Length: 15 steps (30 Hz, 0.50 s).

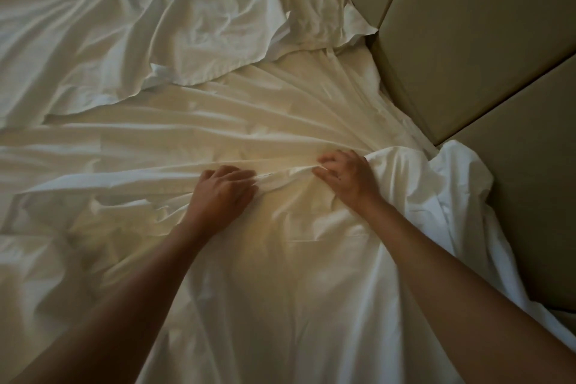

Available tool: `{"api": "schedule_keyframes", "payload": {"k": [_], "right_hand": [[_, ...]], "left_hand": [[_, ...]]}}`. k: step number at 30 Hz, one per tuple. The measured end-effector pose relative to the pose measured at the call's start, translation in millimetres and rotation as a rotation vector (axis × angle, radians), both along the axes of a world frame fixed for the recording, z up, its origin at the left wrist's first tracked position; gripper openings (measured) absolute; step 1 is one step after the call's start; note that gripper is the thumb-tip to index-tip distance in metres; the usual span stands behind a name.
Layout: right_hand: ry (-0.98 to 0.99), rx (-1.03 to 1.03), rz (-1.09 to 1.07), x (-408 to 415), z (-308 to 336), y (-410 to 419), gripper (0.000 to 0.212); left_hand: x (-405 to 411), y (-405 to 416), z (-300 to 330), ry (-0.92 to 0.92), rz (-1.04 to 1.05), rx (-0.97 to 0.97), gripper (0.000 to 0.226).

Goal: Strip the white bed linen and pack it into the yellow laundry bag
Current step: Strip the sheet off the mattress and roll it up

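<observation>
Head cam, looking down at bed, dim warm light.

Both hands on the white sheet [280, 121], side by side, close but not touching. Left hand [223, 193]: fingers curled, clamped on a raised fold of the sheet. Right hand [344, 178]: fingers curled too, pinching the same fold just to the right, next to a loose bunched heap of sheet [436, 184] by the padded headboard [467, 40].

Sheet pulled into long creases fanning from the grip toward the corner near the headboard; reads as under tension, i.e. mid-pull.

Pillow in white case [218, 19] lies crumpled upper centre, on top of the sheet, case not yet off as far as I can tell. More rumpled white linen [62, 25] far left; can't tell which piece it is.

Progress, my est.: early-to-mid in stripping. One corner seems freed and gathered, rest of sheet spread across bed. Left to do: free remaining edges, deal w/ pillow case, bundle everything, pack. Yellow laundry bag not in view, so nothing shows as packed.
</observation>
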State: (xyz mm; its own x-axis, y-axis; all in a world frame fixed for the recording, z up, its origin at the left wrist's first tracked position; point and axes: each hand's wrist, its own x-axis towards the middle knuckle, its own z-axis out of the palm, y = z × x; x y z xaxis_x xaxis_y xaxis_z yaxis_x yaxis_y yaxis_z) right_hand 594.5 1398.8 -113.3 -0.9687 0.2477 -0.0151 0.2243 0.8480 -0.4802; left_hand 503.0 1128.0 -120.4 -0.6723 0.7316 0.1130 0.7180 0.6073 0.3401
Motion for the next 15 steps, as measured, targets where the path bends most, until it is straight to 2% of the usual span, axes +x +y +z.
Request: {"api": "schedule_keyframes", "payload": {"k": [4,7,10,15], "right_hand": [[0.056,0.051,-0.016,0.5,-5.2,-1.3,0.058],[0.141,0.138,-0.02,8.2,-15.1,-4.1,0.042],[0.194,0.176,-0.037,6.8,-18.9,-5.1,0.037],[0.327,0.135,-0.074,-6.2,-9.6,-5.7,0.032]], "left_hand": [[2.8,3.5,3.3,-0.015,0.093,-0.013,0.045],[4.9,5.0,5.2,-0.074,0.161,0.049,0.032],[6.9,4.9,7.0,-0.11,0.202,0.099,0.024],[5.9,9.6,2.8,-0.149,0.221,0.094,0.041]]}}
